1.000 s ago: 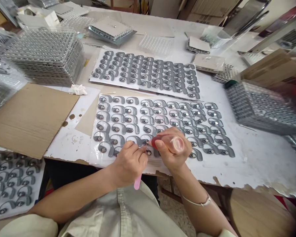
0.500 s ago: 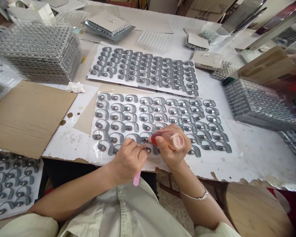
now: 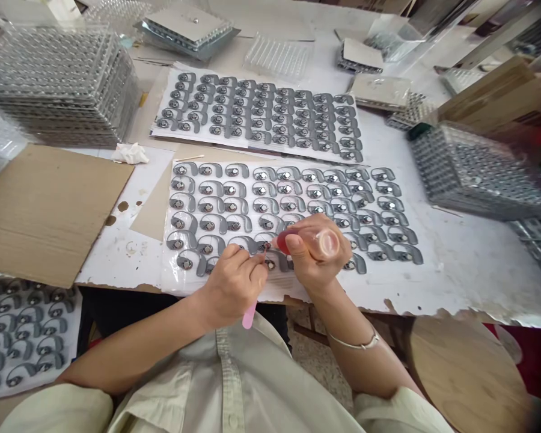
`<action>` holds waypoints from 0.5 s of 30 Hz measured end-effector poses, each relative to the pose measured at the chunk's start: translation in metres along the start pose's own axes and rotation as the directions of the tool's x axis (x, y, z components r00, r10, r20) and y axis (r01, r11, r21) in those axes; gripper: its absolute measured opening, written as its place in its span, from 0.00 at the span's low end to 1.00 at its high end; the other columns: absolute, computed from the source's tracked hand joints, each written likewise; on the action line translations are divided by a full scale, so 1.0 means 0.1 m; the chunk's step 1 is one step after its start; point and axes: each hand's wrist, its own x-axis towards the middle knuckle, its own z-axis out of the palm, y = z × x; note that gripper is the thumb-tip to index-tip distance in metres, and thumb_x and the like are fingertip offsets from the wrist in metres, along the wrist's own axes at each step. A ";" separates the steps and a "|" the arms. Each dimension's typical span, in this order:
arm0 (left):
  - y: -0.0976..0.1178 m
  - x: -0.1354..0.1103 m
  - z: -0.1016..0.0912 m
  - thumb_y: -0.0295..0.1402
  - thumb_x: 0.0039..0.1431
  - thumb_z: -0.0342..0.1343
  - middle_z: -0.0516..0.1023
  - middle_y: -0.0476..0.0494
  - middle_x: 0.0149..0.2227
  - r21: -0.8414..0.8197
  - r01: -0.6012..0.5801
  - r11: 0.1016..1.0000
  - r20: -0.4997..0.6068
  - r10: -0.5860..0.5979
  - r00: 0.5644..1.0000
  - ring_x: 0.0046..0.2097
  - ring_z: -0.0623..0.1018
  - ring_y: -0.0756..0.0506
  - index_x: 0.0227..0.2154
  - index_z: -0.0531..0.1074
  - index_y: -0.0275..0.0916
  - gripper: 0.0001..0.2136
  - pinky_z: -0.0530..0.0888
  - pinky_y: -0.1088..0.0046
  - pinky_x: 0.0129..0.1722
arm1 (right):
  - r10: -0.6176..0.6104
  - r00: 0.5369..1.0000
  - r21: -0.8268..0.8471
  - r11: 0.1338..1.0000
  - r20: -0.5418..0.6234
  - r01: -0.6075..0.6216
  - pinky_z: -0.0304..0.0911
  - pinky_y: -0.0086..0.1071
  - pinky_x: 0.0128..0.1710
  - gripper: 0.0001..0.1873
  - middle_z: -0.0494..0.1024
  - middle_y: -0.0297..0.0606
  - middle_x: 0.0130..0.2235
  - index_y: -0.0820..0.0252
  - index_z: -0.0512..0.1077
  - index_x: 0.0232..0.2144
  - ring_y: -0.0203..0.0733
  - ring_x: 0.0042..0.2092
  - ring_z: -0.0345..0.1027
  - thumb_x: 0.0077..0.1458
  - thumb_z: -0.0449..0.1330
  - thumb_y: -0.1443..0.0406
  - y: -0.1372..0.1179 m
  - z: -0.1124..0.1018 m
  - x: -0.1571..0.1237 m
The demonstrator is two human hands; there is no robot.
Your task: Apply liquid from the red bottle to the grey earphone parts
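My right hand [image 3: 315, 264] is closed around a translucent bottle with a red tip [image 3: 322, 243], tilted so that the nozzle points left and down at one of the grey hook-shaped parts [image 3: 265, 245]. In my left hand [image 3: 237, 279], a slim pink-handled tool [image 3: 249, 316] is pinched, its handle sticking out below the fist. The tool's working tip is too small to make out; it sits close to the nozzle. Several rows of these grey parts, each with a round metallic piece, lie on the white sheet [image 3: 426, 240] under both hands.
Behind lies a second sheet of grey parts [image 3: 252, 114]. Stacked clear trays [image 3: 58, 84] stand at the left, more trays [image 3: 473, 171] at the right. A cardboard piece [image 3: 49, 210], crumpled tissue [image 3: 130, 153] and a cotton swab [image 3: 189, 158] are on the left side. A round stool [image 3: 464, 373] is below the table.
The camera view has shifted slightly, so the table appears higher in the picture. Both hands keep their holds and stay at the same part, with little visible movement.
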 end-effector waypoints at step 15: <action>0.00 -0.02 0.02 0.20 0.61 0.50 0.78 0.41 0.30 0.009 0.005 1.000 -0.007 -0.005 1.000 0.26 0.69 0.47 0.28 0.67 0.36 0.08 0.62 0.66 0.29 | 0.033 0.997 -0.017 0.999 -0.069 -0.035 0.63 0.36 0.25 0.05 0.72 0.35 0.27 0.57 0.68 0.29 0.39 0.27 0.66 0.53 0.62 0.67 0.02 -0.05 -0.04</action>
